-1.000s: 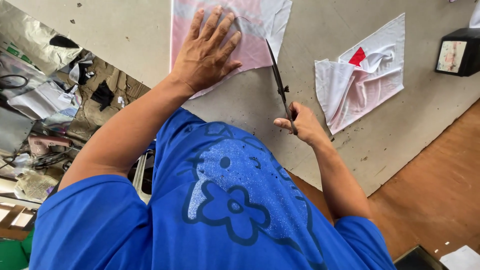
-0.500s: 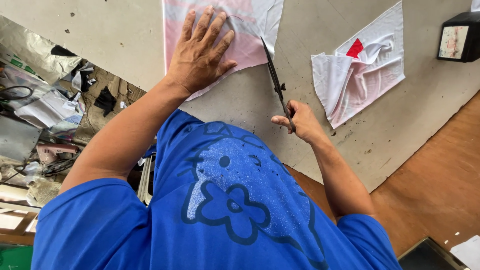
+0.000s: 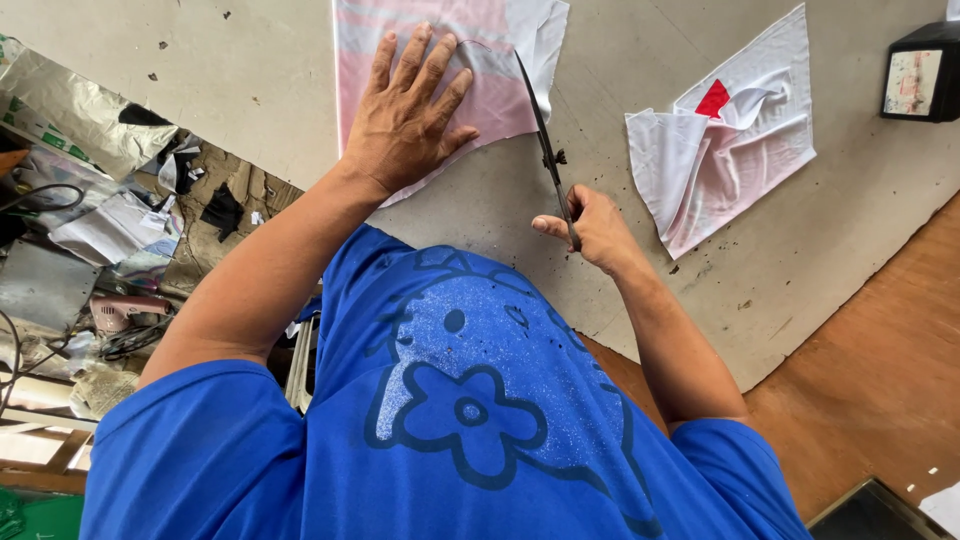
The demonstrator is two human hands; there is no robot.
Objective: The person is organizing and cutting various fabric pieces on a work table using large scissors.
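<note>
Item: pink and white striped cloth (image 3: 470, 80), lying flat on the grey table (image 3: 250, 80) at its far edge, partly covered by the left hand.

Left hand (image 3: 405, 125): flat on the cloth, fingers spread, pressing it down; closed on nothing.

Right hand (image 3: 590, 228): clamped around the handles of a pair of dark scissors (image 3: 545, 140). The blades ran along the cloth's right-hand edge, tips near the left fingertips; whether the blades stood parted could not be told.

Step in hand, by judgement: cutting along the cloth's edge, with the cut not yet through. The next stroke would call for the cloth held taut and the left fingers kept clear of the blade tips.

Also present: a crumpled white cloth with a red patch (image 3: 715, 160), well apart to the right; a small black box (image 3: 915, 75) at the table's far right; foil and clutter (image 3: 90, 200) beyond the left edge.
</note>
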